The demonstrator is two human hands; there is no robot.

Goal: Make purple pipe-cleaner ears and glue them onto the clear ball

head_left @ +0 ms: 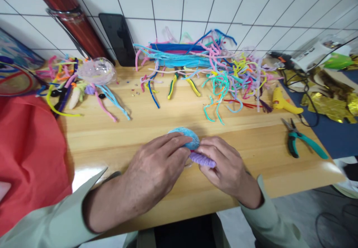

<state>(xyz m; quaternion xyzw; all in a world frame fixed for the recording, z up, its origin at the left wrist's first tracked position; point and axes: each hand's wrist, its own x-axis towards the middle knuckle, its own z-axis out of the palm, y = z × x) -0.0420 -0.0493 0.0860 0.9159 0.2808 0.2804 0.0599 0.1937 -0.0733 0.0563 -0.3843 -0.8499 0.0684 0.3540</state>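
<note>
My left hand (156, 166) is closed around a light blue coiled pipe-cleaner piece (187, 135) at the middle of the wooden table (140, 128). My right hand (223, 168) pinches a purple coiled pipe-cleaner piece (203, 160) that touches the blue one from below. Both hands meet over the table's front half. Part of each coil is hidden by my fingers.
A heap of coloured pipe cleaners (212, 65) lies at the back. A clear ball with pipe-cleaner strands (96, 72) sits back left. A yellow glue gun (282, 102) and teal pliers (300, 140) lie at the right. Red cloth (30, 151) covers the left edge. A dark phone (119, 39) leans on the tiled wall.
</note>
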